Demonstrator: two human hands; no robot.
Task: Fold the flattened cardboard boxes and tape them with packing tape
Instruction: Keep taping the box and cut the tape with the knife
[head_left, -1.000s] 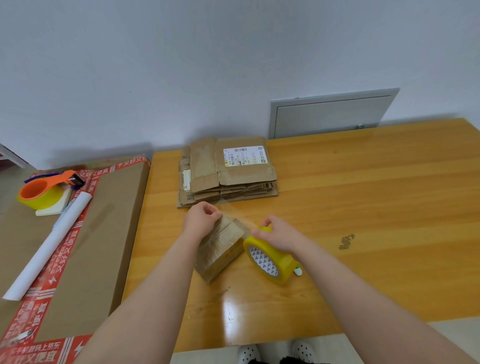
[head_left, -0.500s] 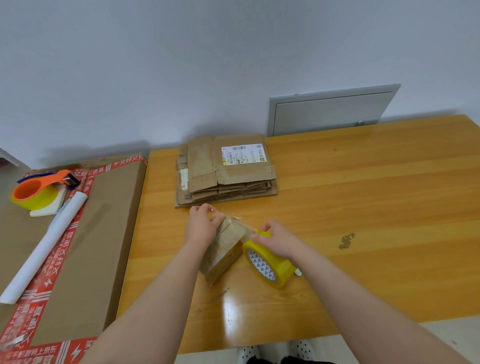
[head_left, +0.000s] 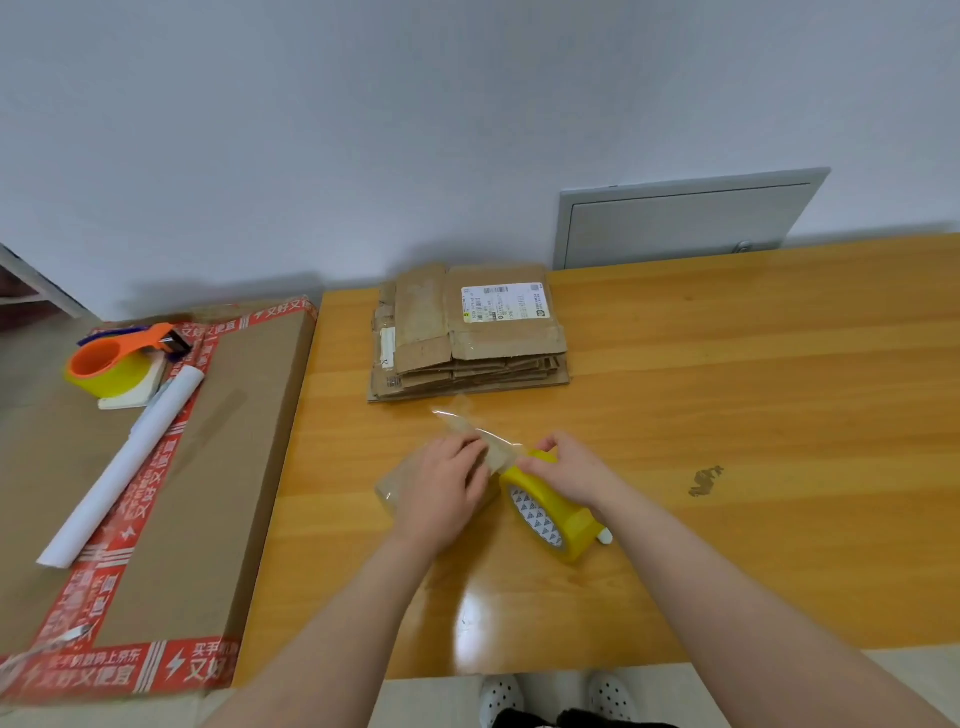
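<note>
L hand (head_left: 441, 493) presses flat, fingers straight, on small box (head_left: 387, 491) — toward table (head_left: 727, 364) front edge. R hand (head_left: 566, 467) grips yellow tape roll (head_left: 550, 514) (clear strip (head_left: 467, 423) attached).

place: plain room set up for packing; home or office unclear | signs: bare white wall (head_left: 363, 130), grey wall hatch (head_left: 685, 223), wooden table (head_left: 727, 389), stack of flattened shipping boxes (head_left: 467, 338), red-taped carton (head_left: 218, 441), orange tape dispenser (head_left: 114, 358)
</note>
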